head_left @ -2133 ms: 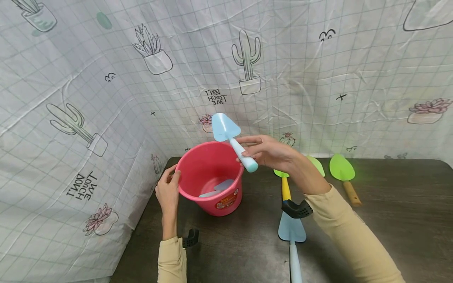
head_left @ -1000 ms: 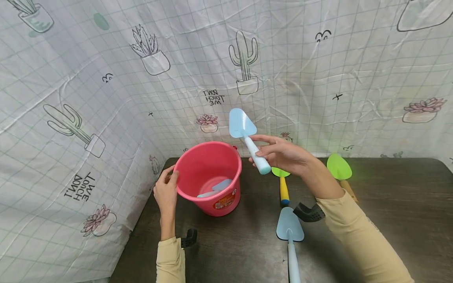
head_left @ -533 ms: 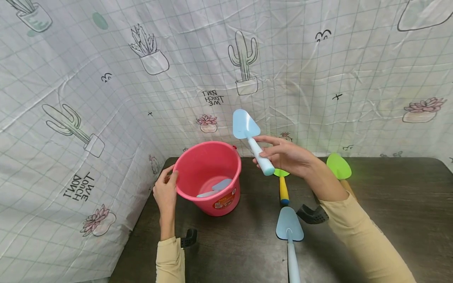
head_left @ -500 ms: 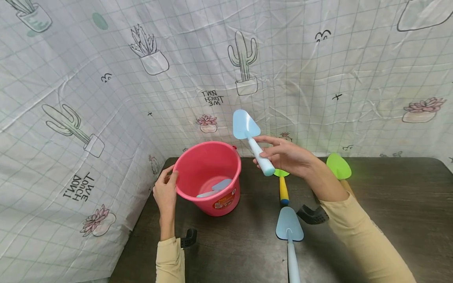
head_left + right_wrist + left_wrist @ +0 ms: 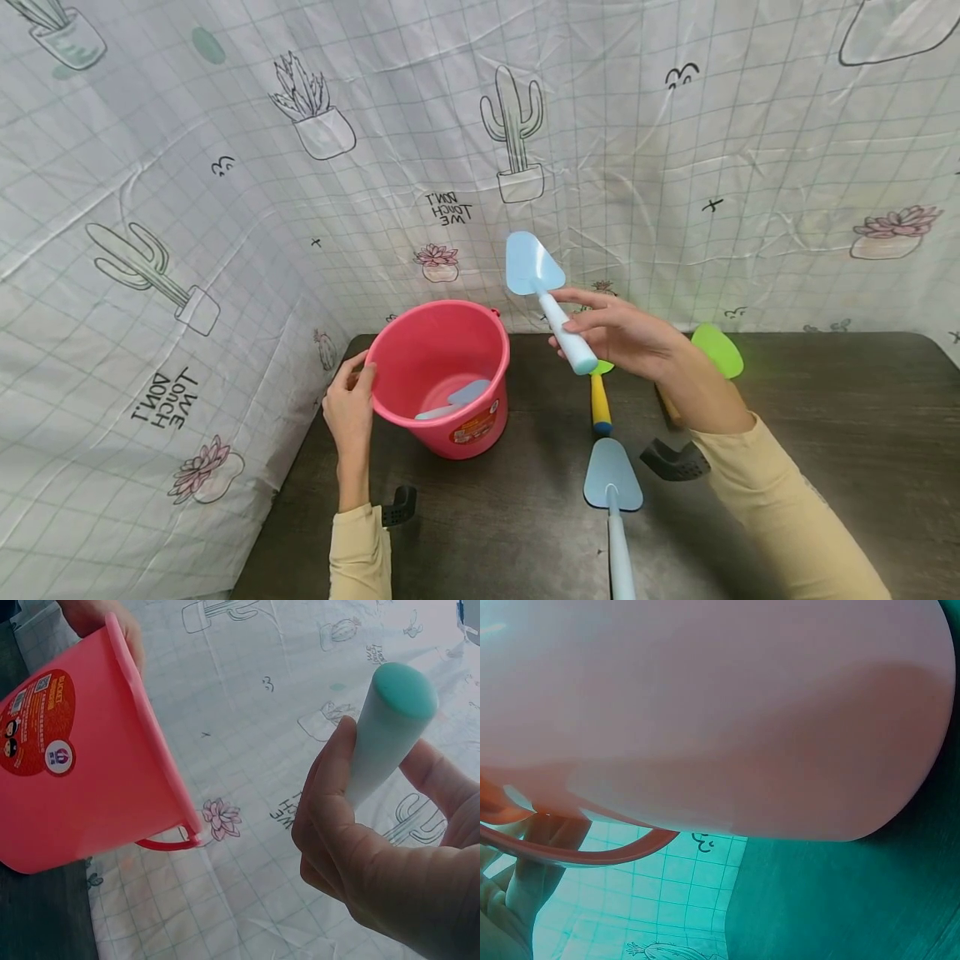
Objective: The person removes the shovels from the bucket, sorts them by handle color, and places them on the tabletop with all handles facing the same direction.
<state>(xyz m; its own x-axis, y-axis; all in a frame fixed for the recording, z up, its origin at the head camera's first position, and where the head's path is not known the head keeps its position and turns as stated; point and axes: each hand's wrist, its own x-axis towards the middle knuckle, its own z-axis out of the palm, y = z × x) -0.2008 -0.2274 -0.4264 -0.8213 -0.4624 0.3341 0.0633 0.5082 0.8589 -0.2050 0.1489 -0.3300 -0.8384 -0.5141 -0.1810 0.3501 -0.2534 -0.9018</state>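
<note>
My right hand [image 5: 626, 337] holds a light blue trowel [image 5: 534, 265] by its pale handle, blade pointing up, in the air to the right of the bucket. The right wrist view shows the fingers curled round the handle [image 5: 386, 739], its teal end towards the camera. My left hand [image 5: 350, 408] grips the left rim of the pink bucket [image 5: 465, 437], thumb over the edge. Inside the bucket lies another light blue trowel [image 5: 471, 392]. In the left wrist view the bucket's wall [image 5: 705, 720] fills most of the picture, with fingers [image 5: 536, 881] at the rim.
On the dark table [image 5: 510, 533] lies a blue-grey trowel [image 5: 613, 479], handle towards me. Beyond it is a green trowel with a yellow handle [image 5: 600, 402]. Another green trowel [image 5: 716, 348] lies farther right, partly behind my arm. A printed cloth [image 5: 637, 167] hangs behind the table.
My right hand has moved right with the trowel, from over the bucket's right rim to beside the bucket. My left hand has stayed on the rim.
</note>
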